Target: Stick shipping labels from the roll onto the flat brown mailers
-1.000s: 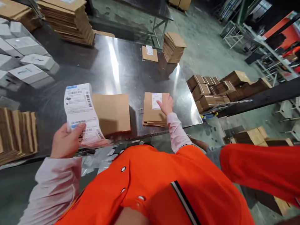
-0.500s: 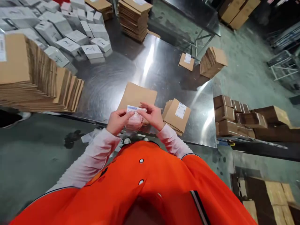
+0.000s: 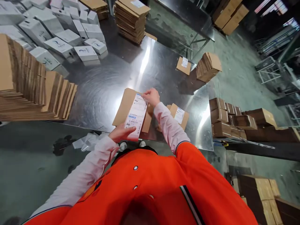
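A long white strip of printed shipping labels [image 3: 136, 114] with barcodes and blue bands is stretched over a flat brown cardboard piece [image 3: 124, 106] on the metal table. My left hand [image 3: 122, 132] grips the strip's lower end, thumb on top and fingers underneath. At the far end, my right hand [image 3: 152, 96] pinches the strip's upper right corner between closed fingertips. Beside my right forearm lies a small stack of flat cardboard mailers [image 3: 184, 121], its top one bearing a white label [image 3: 179, 115].
Tall stacks of folded cardboard [image 3: 28, 84] stand at the left table edge. Several white boxes [image 3: 86, 53] fill the back left. A cardboard pile [image 3: 131, 18] and a smaller one [image 3: 208, 66] sit along the far edge. Bundled cartons [image 3: 220, 115] are to the right.
The labels, bunched between both hands near the table edge before, are now drawn out lengthwise over the cardboard. My right hand moved away from me; my left hand moved slightly toward me.
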Demonstrator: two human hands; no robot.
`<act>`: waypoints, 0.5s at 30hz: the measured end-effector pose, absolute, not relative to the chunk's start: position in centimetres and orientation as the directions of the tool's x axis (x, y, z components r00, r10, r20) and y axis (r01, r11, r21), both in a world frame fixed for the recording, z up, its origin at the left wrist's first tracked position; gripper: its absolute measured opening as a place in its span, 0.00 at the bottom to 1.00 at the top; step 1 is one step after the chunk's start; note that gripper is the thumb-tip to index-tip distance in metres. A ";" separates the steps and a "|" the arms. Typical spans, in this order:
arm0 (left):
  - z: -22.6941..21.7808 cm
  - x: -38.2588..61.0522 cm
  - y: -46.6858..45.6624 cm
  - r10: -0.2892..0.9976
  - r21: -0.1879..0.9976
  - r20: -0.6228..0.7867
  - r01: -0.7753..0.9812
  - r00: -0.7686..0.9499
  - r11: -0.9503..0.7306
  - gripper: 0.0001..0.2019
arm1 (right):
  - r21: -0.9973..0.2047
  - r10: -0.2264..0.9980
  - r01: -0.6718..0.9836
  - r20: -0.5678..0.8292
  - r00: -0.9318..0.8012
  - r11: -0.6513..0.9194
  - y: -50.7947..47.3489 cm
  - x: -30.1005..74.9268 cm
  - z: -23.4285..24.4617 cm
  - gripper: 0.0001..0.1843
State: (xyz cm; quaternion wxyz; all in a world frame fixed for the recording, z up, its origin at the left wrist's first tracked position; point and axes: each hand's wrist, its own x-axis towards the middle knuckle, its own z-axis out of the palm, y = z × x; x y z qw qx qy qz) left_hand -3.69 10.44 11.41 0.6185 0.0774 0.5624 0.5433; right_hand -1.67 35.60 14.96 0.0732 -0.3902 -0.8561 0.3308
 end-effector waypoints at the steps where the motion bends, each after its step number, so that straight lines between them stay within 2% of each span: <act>1: 11.2 -3.8 10.3 0.752 0.693 -0.623 -0.598 -0.216 0.402 0.34 | -0.592 0.742 0.657 -0.142 -0.655 0.467 36.4 -2.5 14.5 0.11; 5: 10.4 -3.3 8.8 0.702 0.640 -0.689 -0.605 -0.178 0.474 0.32 | -0.535 0.775 0.714 -0.163 -0.611 0.451 37.3 -3.8 12.8 0.13; 7: 9.8 -2.6 6.9 0.671 0.619 -0.722 -0.593 -0.170 0.515 0.30 | -0.513 0.782 0.721 -0.142 -0.606 0.466 37.1 -3.5 12.4 0.19; 9: 9.4 -1.7 4.5 0.631 0.609 -0.752 -0.566 -0.189 0.556 0.27 | -0.439 0.768 0.703 -0.045 -0.639 0.559 36.3 -3.2 12.1 0.29; 11: 9.6 -1.3 2.1 0.592 0.615 -0.770 -0.521 -0.236 0.592 0.25 | -0.313 0.628 0.590 0.030 -0.777 0.744 35.0 -3.0 11.8 0.36; 13: 10.3 -1.6 0.6 0.577 0.649 -0.755 -0.485 -0.312 0.587 0.25 | -0.215 0.453 0.444 -0.004 -0.891 0.870 33.2 -2.7 11.3 0.38; 15: 11.6 -2.7 0.6 0.574 0.698 -0.714 -0.477 -0.401 0.534 0.27 | -0.188 0.376 0.381 -0.061 -0.924 0.905 30.9 -2.1 10.8 0.40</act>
